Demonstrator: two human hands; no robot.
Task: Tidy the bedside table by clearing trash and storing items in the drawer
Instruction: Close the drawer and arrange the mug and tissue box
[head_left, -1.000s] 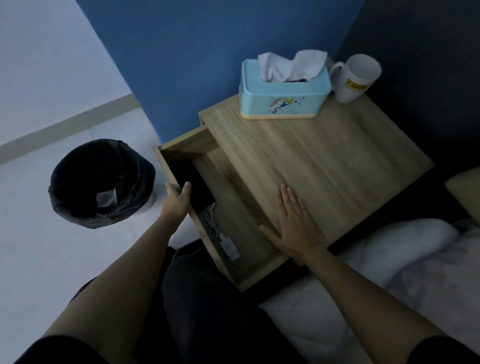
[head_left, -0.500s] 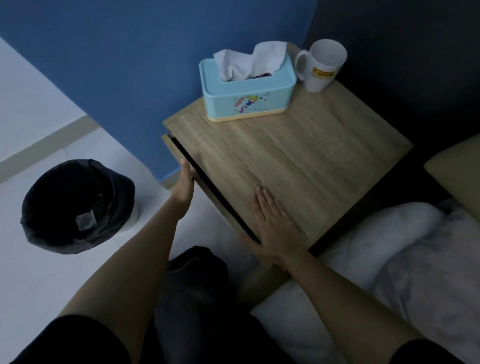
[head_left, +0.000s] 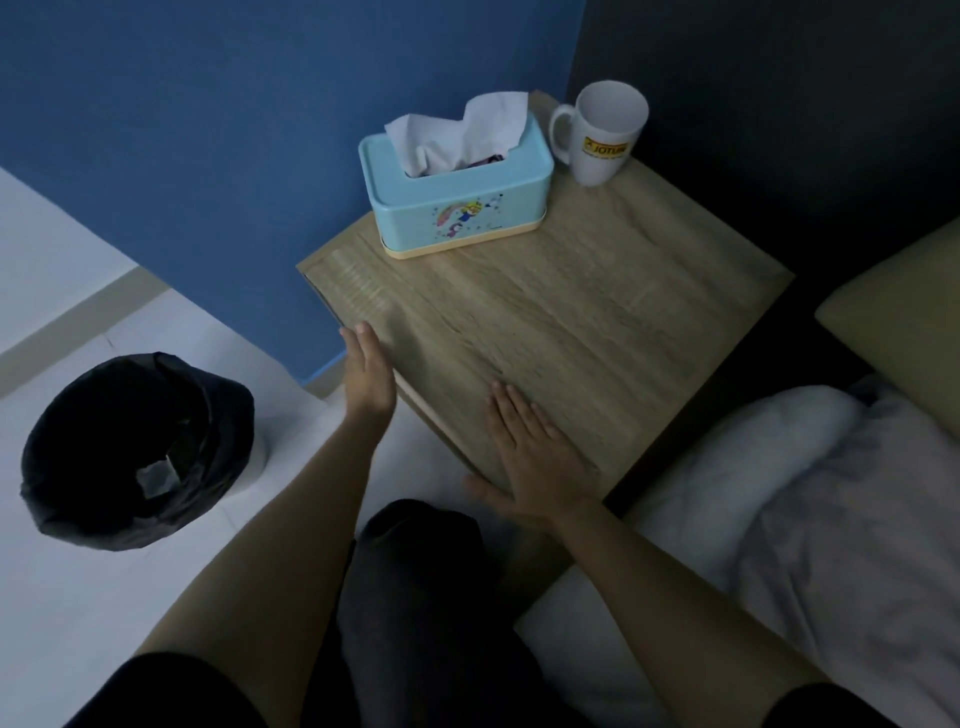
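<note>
Pressing drawer front shut now; left hand, right hand grips flat, empty.

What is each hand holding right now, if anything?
Nothing. The left hand is open, flat against the bedside table's front edge; the right hand lies palm-down on its top.

One head-worn view looks steeply down, close over the bedside table.

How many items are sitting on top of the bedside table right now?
2: the blue tissue box near the back edge by the blue wall, and the white mug at the back corner.
</note>
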